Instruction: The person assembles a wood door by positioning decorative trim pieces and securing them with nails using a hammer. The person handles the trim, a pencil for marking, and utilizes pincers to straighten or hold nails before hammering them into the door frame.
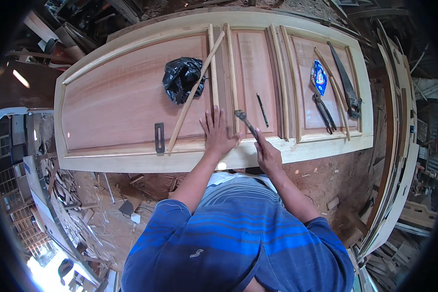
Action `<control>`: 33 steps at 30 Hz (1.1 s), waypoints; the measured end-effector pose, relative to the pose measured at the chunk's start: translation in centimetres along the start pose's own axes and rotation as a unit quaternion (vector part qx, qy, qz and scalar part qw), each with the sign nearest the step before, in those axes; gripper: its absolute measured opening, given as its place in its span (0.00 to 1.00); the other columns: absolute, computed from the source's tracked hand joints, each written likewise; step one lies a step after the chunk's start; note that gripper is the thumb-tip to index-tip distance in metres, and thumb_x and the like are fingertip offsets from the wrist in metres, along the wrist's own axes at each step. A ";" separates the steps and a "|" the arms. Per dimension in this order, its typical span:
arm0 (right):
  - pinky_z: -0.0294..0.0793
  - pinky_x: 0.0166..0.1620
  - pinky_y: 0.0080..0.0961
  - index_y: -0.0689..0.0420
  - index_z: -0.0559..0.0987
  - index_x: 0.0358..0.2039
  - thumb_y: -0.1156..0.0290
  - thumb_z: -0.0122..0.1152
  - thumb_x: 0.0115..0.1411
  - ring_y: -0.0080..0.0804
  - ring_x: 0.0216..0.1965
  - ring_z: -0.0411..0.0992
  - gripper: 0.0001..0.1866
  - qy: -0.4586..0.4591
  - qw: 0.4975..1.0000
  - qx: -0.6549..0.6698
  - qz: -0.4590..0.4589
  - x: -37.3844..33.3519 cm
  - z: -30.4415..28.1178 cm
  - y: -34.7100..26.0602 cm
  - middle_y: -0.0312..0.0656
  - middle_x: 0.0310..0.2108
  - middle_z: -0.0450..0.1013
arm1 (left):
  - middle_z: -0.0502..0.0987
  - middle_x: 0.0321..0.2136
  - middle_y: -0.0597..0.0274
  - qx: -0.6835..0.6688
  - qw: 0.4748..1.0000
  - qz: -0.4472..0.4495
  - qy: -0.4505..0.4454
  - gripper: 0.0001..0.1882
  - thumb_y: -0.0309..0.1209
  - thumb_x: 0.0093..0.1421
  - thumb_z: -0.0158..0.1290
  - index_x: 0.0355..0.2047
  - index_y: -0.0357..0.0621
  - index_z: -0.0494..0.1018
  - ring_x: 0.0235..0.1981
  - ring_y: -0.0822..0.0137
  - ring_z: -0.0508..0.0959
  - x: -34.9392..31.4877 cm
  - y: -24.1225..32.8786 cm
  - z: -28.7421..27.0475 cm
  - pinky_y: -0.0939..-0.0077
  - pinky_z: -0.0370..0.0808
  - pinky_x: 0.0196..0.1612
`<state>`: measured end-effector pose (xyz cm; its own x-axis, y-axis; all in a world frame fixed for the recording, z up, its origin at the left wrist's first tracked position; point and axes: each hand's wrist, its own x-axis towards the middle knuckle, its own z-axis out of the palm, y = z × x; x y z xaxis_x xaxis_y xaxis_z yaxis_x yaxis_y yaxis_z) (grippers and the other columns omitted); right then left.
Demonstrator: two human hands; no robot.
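Observation:
A pale wooden panelled door [258,156] lies flat before me, its reddish panels framed by moulding strips. My left hand [220,136] rests on it with fingers spread, beside a moulding strip [214,78]. In my right hand [268,155] is a hammer [246,122], gripped by its handle, its dark head just over another moulding strip [232,78]. A dark pencil [262,110] lies on the middle panel, right of the hammer. Left of my left hand, a loose wooden strip [192,97] lies aslant across a black plastic bag [180,78].
A slotted dark metal plate [159,138] lies near the door's front edge. On the right panel are pincers [324,114], a blue packet [319,78], a loose strip [333,82] and a handsaw [344,80]. Wood scraps litter the ground [146,190]; long boards [399,160] stand at the right.

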<state>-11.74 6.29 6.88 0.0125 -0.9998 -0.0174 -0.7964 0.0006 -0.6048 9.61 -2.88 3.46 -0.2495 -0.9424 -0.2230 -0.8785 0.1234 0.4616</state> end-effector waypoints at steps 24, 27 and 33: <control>0.80 0.34 0.54 0.26 0.65 0.78 0.55 0.61 0.75 0.55 0.32 0.82 0.33 -0.046 0.994 -0.050 0.088 -0.3 -1.3 -2.2 0.48 0.34 0.83 | 0.40 0.83 0.41 -0.003 0.999 0.010 0.034 0.61 0.63 0.63 0.62 0.82 0.38 0.48 0.84 0.37 0.35 -0.1 -0.5 0.4 0.28 0.27 0.79; 0.82 0.44 0.46 0.32 0.71 0.75 0.60 0.62 0.76 0.54 0.41 0.85 0.29 0.040 0.987 0.037 0.150 -0.7 -2.9 -2.2 0.53 0.42 0.84 | 0.53 0.80 0.41 -0.048 0.988 -0.004 0.145 0.53 0.57 0.64 0.61 0.81 0.42 0.54 0.82 0.38 0.48 0.2 -3.8 0.5 0.32 0.38 0.81; 0.81 0.56 0.46 0.50 0.72 0.75 0.68 0.64 0.75 0.51 0.52 0.83 0.29 0.176 0.958 -0.029 0.224 -0.3 -6.3 6.0 0.57 0.54 0.82 | 0.66 0.74 0.46 -0.011 0.979 -0.138 0.146 0.44 0.43 0.62 0.66 0.76 0.48 0.63 0.73 0.37 0.65 2.8 -14.1 -4.7 0.38 0.58 0.76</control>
<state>-20.33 6.49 8.24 -0.5353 -0.8446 0.0118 -0.7067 0.4401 -0.5540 23.18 -8.74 0.36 0.1270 -0.9880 -0.0883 -0.8863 -0.1530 0.4371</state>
